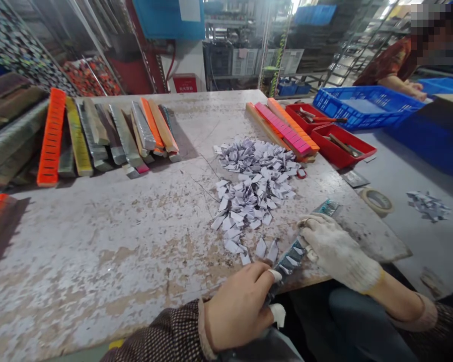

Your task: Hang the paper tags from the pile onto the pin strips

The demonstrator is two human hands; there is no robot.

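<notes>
Presently, the strip [289, 260] is found at the front edge of the worn table [136, 226], its long axis running obliquely: from the left hand [243, 304], nearest the wearer, up and away to the right, under the right hand [330, 246]. A teal length shows beyond the glove in the same line and appears to be its far end.

Grip, left: bare hand, white wrapping on thumb and forefinger, the two set on either side of the strip's near end; judged to be holding it. Grip, right: white glove laid over the strip further along, fingers bent down towards it. Whether these fingers pinch the strip, a chip or nothing cannot be told; the glove hides the contact.

Between the hands a short stretch of strip is exposed, with several pale chips [292, 261] seated crosswise in it, projecting above the dark body.

The pile of chips [249, 188] lies on the far side of the strip, ahead of both hands and left of the glove. A few loose chips [261, 247] lie between pile and strip, just beyond the left hand's fingertips. For these the left hand is nearer; the glove sits further right.
</notes>
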